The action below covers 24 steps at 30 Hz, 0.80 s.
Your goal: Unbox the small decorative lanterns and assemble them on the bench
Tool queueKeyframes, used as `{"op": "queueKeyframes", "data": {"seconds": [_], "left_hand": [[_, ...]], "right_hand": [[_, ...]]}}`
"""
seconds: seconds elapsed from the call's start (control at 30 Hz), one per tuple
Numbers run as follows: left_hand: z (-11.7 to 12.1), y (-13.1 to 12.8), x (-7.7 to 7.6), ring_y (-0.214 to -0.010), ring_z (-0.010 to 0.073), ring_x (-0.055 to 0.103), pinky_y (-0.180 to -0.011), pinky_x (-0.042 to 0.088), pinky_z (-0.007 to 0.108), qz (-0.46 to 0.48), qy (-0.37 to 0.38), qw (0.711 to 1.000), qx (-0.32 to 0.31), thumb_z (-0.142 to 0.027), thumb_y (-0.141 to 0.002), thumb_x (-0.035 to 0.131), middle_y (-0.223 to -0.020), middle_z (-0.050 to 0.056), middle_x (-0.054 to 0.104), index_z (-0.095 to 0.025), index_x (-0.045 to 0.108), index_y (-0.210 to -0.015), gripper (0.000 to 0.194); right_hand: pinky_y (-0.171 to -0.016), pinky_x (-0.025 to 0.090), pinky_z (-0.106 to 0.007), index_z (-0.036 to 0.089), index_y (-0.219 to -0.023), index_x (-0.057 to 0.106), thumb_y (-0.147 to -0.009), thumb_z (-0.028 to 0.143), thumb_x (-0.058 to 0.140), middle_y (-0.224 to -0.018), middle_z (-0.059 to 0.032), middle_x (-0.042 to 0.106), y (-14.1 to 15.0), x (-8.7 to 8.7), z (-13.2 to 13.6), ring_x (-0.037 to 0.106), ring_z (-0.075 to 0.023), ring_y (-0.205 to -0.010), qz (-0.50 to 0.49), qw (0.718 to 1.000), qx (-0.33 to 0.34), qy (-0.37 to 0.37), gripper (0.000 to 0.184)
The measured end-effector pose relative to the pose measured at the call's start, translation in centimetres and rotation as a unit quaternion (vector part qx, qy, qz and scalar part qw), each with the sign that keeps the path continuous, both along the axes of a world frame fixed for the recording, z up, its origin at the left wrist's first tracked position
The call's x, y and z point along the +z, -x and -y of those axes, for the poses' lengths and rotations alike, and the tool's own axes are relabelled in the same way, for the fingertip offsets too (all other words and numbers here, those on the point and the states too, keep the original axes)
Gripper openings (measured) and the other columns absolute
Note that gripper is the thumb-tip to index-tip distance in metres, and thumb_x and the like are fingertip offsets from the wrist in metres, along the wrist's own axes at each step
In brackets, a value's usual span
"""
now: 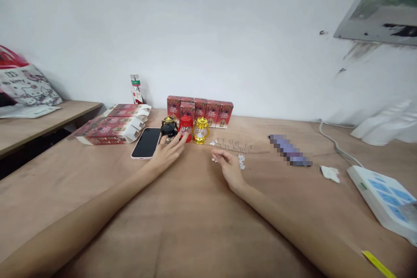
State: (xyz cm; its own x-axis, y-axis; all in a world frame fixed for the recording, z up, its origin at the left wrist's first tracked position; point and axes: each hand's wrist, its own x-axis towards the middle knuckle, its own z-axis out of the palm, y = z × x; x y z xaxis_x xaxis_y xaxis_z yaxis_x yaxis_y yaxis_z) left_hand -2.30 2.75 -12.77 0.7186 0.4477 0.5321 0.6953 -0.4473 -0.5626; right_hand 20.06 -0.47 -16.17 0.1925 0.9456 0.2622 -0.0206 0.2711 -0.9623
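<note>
Three small toy lanterns stand in a row: a black lantern (169, 126), a red lantern (186, 123) and a gold lantern (200, 131). My left hand (167, 155) reaches to the black and red ones with fingers stretched and apart. Its fingertips overlap the lower part of the red lantern; whether they touch it I cannot tell. Over the table, my right hand (230, 168) has its thumb and fingers pinched together, and anything between them is too small to make out. Small white pieces (241, 160) lie beside it, with several thin metal pins (235, 144) just behind.
Red boxes (213, 114) stand by the wall, and flattened red boxes (110, 129) are stacked at left. A phone (146, 143) lies near my left hand. Rightward are a blurred purple object (289, 150), a white power strip (384, 200) and its cable. A bottle (136, 89) stands behind.
</note>
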Motion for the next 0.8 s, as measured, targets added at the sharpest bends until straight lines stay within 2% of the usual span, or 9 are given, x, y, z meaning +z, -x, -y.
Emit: {"op": "queueKeyframes", "data": {"seconds": [0.07, 0.13, 0.23, 0.4, 0.5, 0.67, 0.8], "left_hand": [[-0.2, 0.2, -0.1, -0.127, 0.0201, 0.042, -0.097, 0.034, 0.042, -0.01, 0.027, 0.999, 0.027, -0.001, -0.085, 0.035, -0.14, 0.007, 0.044, -0.019, 0.064, -0.105, 0.039], [-0.4, 0.3, -0.2, -0.129, 0.0216, 0.039, -0.098, 0.034, 0.043, -0.014, 0.05, 0.998, 0.039, -0.001, -0.084, 0.035, -0.14, 0.008, 0.043, -0.018, 0.064, -0.107, 0.04], [-0.5, 0.3, -0.3, -0.132, 0.0221, 0.036, -0.102, 0.032, 0.044, 0.0, 0.083, 0.996, 0.03, 0.0, -0.084, 0.035, -0.139, 0.01, 0.044, -0.019, 0.06, -0.115, 0.044], [-0.6, -0.1, -0.5, -0.134, 0.0226, 0.032, -0.105, 0.031, 0.049, -0.002, 0.113, 0.993, 0.03, -0.001, -0.085, 0.032, -0.14, 0.012, 0.042, -0.017, 0.055, -0.121, 0.046], [-0.5, -0.3, -0.5, -0.136, 0.0219, 0.027, -0.108, 0.029, 0.049, -0.016, 0.12, 0.992, 0.033, -0.001, -0.086, 0.03, -0.143, 0.011, 0.038, -0.015, 0.052, -0.124, 0.046], [0.1, -1.0, -0.6, -0.135, 0.0218, 0.029, -0.111, 0.026, 0.047, -0.036, 0.123, 0.991, 0.039, -0.003, -0.085, 0.033, -0.141, 0.013, 0.039, -0.011, 0.055, -0.12, 0.042], [0.4, -1.6, -0.8, -0.13, 0.0234, 0.039, -0.11, 0.03, 0.043, -0.069, 0.116, 0.99, 0.034, -0.004, -0.084, 0.039, -0.134, 0.016, 0.048, -0.008, 0.061, -0.112, 0.036]], "right_hand": [[-0.098, 0.042, -0.045, 0.022, -0.088, 0.07, -0.078, 0.026, 0.051, -0.099, -0.0037, 0.071, -1.0, 0.2, -0.8, 0.063, -0.0231, -0.101, 0.121, 0.992, -0.007, -0.047, 0.022], [-0.097, 0.043, -0.044, 0.022, -0.089, 0.069, -0.082, 0.02, 0.043, -0.103, -0.0035, 0.07, -2.0, 0.3, -1.6, 0.062, -0.0223, -0.105, 0.236, 0.968, -0.022, -0.08, 0.027], [-0.094, 0.045, -0.042, 0.022, -0.091, 0.069, -0.081, 0.01, 0.037, -0.101, -0.0038, 0.071, -2.9, 0.1, -2.5, 0.063, -0.0212, -0.101, 0.344, 0.934, -0.038, -0.092, 0.035], [-0.09, 0.047, -0.043, 0.021, -0.091, 0.068, -0.076, 0.003, 0.036, -0.095, -0.0043, 0.071, -2.6, -0.5, -2.7, 0.066, -0.021, -0.093, 0.389, 0.915, -0.023, -0.108, 0.039], [-0.095, 0.044, -0.044, 0.019, -0.093, 0.066, -0.078, 0.004, 0.034, -0.104, -0.0079, 0.068, -2.2, -0.5, -2.1, 0.061, -0.0215, -0.103, 0.419, 0.897, -0.026, -0.137, 0.038], [-0.1, 0.039, -0.048, 0.015, -0.108, 0.059, -0.086, 0.023, 0.041, -0.119, -0.0146, 0.059, -2.0, 0.1, -0.2, 0.047, -0.0263, -0.121, 0.531, 0.814, -0.032, -0.233, 0.03], [-0.101, 0.037, -0.049, 0.016, -0.115, 0.054, -0.086, 0.035, 0.044, -0.129, -0.0161, 0.05, -1.7, 0.4, 0.3, 0.04, -0.029, -0.127, 0.597, 0.765, -0.027, -0.241, 0.036]]}}
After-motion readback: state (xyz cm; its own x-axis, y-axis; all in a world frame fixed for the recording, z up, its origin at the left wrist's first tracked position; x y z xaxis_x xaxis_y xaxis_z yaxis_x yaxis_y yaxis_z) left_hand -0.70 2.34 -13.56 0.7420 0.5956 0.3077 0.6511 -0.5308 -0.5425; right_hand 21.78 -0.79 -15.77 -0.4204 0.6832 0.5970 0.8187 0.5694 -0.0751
